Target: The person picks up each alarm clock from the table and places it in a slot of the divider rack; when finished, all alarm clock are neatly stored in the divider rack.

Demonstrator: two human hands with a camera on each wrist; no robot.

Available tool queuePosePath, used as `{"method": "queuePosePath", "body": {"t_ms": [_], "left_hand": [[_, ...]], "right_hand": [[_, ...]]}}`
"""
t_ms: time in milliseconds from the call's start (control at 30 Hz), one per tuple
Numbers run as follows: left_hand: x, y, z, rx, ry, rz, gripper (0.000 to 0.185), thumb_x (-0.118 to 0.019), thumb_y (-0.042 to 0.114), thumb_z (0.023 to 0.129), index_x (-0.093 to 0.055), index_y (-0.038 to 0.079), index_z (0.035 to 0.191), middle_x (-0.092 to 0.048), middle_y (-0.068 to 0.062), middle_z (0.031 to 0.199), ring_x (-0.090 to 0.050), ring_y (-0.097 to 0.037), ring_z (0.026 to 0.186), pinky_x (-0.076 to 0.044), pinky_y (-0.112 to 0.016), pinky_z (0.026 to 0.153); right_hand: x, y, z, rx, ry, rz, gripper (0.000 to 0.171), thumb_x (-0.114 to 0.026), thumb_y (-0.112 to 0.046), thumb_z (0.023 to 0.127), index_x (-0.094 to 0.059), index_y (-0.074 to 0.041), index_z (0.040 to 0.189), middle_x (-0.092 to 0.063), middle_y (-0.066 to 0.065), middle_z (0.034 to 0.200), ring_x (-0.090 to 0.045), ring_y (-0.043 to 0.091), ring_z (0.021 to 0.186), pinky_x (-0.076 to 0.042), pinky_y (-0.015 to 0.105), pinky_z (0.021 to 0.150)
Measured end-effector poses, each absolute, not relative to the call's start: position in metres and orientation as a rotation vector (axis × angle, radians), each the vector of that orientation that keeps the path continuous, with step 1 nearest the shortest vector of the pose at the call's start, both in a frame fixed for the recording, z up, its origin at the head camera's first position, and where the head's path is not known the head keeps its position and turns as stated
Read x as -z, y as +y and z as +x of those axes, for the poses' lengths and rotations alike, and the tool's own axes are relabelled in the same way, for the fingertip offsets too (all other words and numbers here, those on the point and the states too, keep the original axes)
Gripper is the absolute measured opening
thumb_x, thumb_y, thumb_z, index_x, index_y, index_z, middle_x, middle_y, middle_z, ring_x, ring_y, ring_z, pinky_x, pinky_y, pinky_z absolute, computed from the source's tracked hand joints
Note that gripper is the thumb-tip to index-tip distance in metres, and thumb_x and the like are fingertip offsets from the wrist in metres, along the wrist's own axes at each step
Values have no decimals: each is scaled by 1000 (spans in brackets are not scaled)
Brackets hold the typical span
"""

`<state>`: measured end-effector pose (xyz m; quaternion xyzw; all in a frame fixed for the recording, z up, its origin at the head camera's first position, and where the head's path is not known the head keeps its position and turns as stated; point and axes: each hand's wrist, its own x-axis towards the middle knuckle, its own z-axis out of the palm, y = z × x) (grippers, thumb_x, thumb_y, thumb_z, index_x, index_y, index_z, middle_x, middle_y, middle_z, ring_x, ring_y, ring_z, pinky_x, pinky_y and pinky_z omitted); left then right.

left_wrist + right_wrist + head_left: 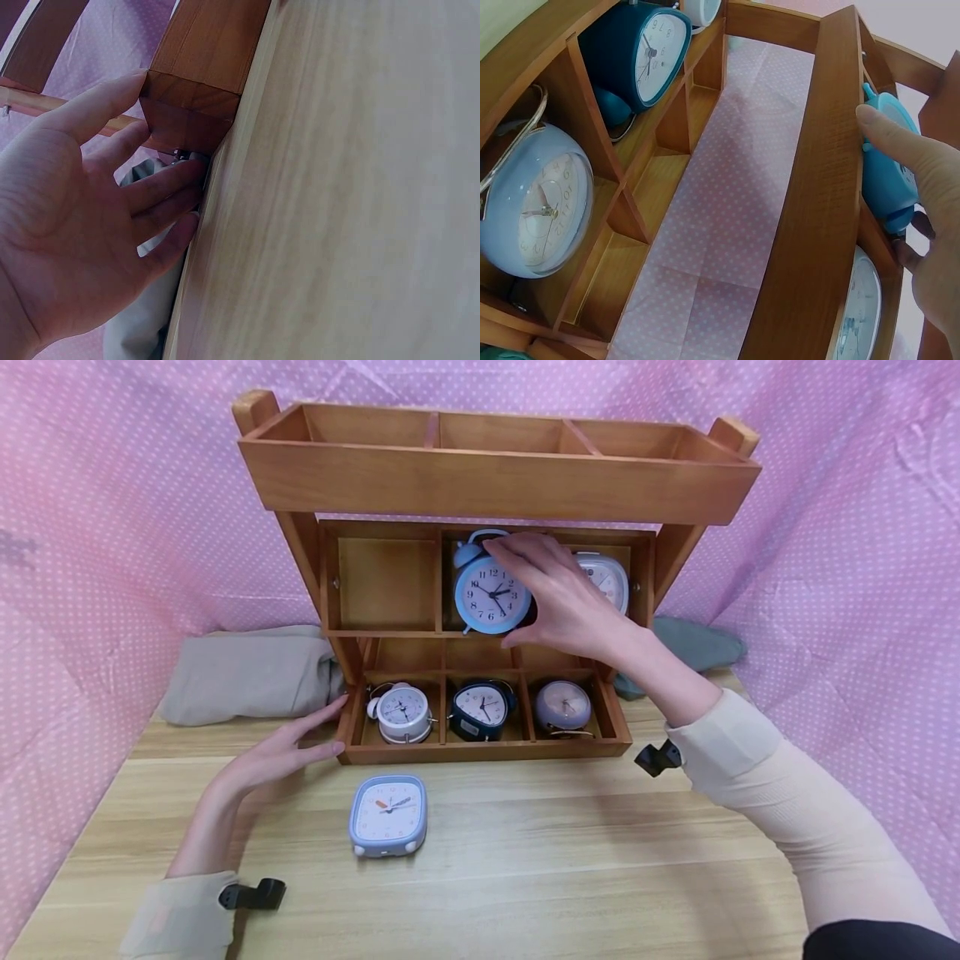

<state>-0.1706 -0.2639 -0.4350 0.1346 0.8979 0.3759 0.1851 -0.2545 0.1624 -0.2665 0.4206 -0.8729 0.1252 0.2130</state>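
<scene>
shelf unit: wooden shelf unit point(495, 485) sitting at the back of the bench point(525, 860), three levels. Top one is a long tray with dividers, middle one has upright cubbies, bottom one is a low tray with three slots.

right hand: right hand point(562, 597) is up at the middle level, fingers curled over the top and side of the round light blue alarm clock point(491, 593). So that grip is wrapped round the clock, thumb underneath by the look of it. The wrist view shows a fingertip point(877, 124) pressed on the clock's blue rim point(889, 176) right behind the shelf's front rail.

blue alarm clock: standing upright in the centre cubby of the middle level, face out, bells on top.

left hand: left hand point(277, 752) is flat on the bench, fingers straight, tips touching the lower left corner of the shelf unit point(195, 97). Nothing held, that grip is just spread open against the wood.

other clocks on the shelf: a white clock point(606, 578) in the right cubby of the middle level, partly hidden behind the right hand. Bottom tray from left to right: white twin-bell clock point(403, 712), dark blue clock point(482, 706), pale lilac round clock point(563, 706).

in front of the shelf: a square light blue clock point(387, 814) lying face up on the bench, just ahead of the bottom tray.

beside the shelf: a beige cloth bundle point(247, 672) on the left, a grey-green one point(697, 643) on the right.

behind the shelf: pink dotted fabric point(112, 527) all round.
</scene>
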Motion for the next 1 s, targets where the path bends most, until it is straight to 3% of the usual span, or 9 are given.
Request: {"method": "queuePosePath", "body": {"t_ms": [467, 700, 800, 933, 1000], "left_hand": [[434, -263, -170, -1046, 2541, 403, 77, -59, 46, 102, -15, 39, 165, -15, -23, 172, -16, -55, 155, -20, -81, 115], [435, -263, -170, -1046, 2541, 401, 77, -59, 46, 103, -15, 39, 165, -16, -23, 172, -16, -55, 155, -20, -81, 115], [435, -263, -170, -1055, 2542, 402, 77, -60, 46, 102, -16, 39, 165, -16, -22, 172, -16, -55, 155, -20, -81, 115], [436, -263, -171, -1058, 2541, 396, 77, -59, 47, 102, -16, 40, 165, -16, -21, 172, -16, -54, 155, -19, -81, 115], [436, -264, -172, -1055, 2540, 394, 76, -59, 47, 102, -16, 40, 165, -16, -21, 172, -15, -54, 155, -19, -81, 115]], "right_hand": [[285, 173, -228, -692, -2276, 1048, 107, -98, -37, 67, -45, -5, 154, -44, 16, 159, -36, 31, 150, -28, 49, 128], [316, 156, -199, -983, -2036, 1095, 88, -93, -23, 72, -52, 1, 147, -53, 20, 150, -45, 34, 143, -36, 47, 124], [332, 142, -186, -1061, -1965, 1163, 77, -89, -25, 79, -55, 3, 143, -56, 22, 145, -49, 35, 140, -39, 45, 123], [356, 118, -165, -1093, -2106, 1242, 80, -88, -30, 81, -53, -2, 147, -57, 16, 147, -49, 29, 140, -41, 42, 122], [368, 105, -154, -1030, -2294, 1275, 89, -88, -36, 80, -46, -9, 154, -53, 11, 153, -48, 25, 143, -42, 43, 121]]}}
